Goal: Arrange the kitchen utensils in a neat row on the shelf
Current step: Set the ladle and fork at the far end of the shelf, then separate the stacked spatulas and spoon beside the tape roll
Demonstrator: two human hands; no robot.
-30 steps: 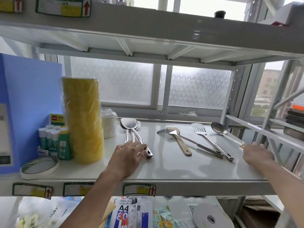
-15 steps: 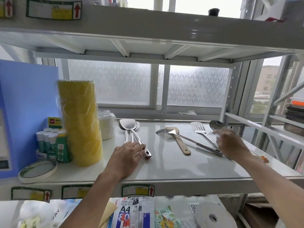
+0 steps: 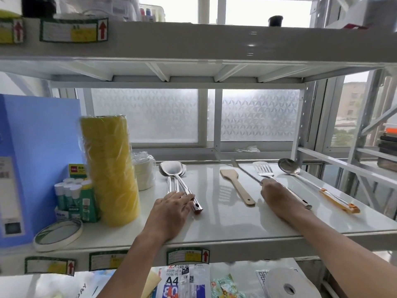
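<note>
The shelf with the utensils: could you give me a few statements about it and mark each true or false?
1. The left hand rests on the handles of the spoons. True.
2. The wooden spatula is held in the right hand. False: it lies free on the shelf; that hand is on a metal handle beside it.
3. The ladle has an orange handle end. True.
4. The ladle lies left of the spoons. False: it is the rightmost utensil.
5. The yellow roll lies flat. False: it stands upright, left of the spoons.
</note>
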